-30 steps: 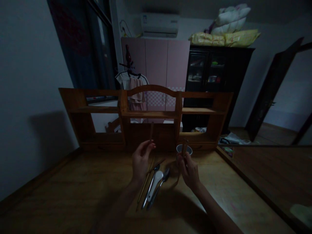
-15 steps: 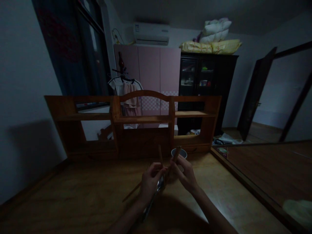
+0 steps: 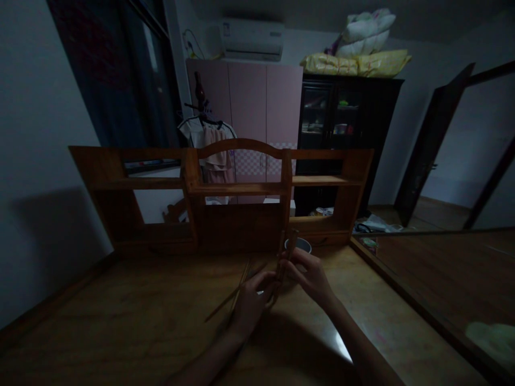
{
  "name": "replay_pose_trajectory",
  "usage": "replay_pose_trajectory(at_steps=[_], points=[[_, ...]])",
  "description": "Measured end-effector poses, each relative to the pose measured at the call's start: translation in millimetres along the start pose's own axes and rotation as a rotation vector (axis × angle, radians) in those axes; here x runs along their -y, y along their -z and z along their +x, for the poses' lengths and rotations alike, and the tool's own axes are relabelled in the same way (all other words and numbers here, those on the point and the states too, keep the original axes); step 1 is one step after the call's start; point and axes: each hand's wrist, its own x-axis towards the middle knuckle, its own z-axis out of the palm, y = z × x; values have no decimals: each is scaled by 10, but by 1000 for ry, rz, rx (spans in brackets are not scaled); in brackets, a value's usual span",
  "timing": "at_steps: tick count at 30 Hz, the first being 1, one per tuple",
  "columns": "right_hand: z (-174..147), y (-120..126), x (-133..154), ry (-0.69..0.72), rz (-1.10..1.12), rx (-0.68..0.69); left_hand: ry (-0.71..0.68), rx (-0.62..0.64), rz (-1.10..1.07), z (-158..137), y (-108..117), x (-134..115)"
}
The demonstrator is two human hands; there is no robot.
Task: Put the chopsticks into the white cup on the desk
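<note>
Wooden chopsticks [image 3: 293, 242] stand nearly upright in my right hand [image 3: 308, 273], pinched between thumb and fingers. My left hand [image 3: 253, 300] is closed beside it, its thumb and fingertips at the lower part of the sticks, with a chopstick now against the bundle. Another chopstick [image 3: 221, 308] lies slantwise on the wooden desk [image 3: 140, 321], passing behind my left hand. A further thin stick [image 3: 244, 273] lies close by. Just behind my right hand stands a round container [image 3: 300, 245] with a pale rim, partly hidden by the fingers. Dim light blurs the exact number of sticks.
A wooden shelf unit [image 3: 237, 188] runs along the desk's back edge. A raised wooden edge [image 3: 402, 289] borders the right side, with a brown surface beyond it. A wall [image 3: 40, 214] closes off the left. Wardrobe [image 3: 247, 102] and dark cabinet [image 3: 350, 118] stand farther back.
My left hand has brought its chopstick rightward against those in my right hand. The shiny metal utensil seen under the left hand is now mostly hidden. The view has tipped slightly downward.
</note>
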Motion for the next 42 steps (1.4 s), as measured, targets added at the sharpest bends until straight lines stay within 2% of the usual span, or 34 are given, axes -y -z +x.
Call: replay_pose_trajectory(at_steps=[10, 19, 25, 32, 42], points=[[0, -8, -55, -31, -9, -30, -15, 9, 41, -73, -24, -61], [-6, -59, -86, -53, 15, 6, 64, 64, 121, -73, -1, -23], [-5, -106, -84, -52, 70, 37, 162, 150, 175, -45, -18, -47], [-8, -124, -112, -77, 120, 32, 162, 154, 131, -50, -28, -102], [-11, -119, -151, -98, 130, 35, 175, 137, 153, -37, -39, -1]])
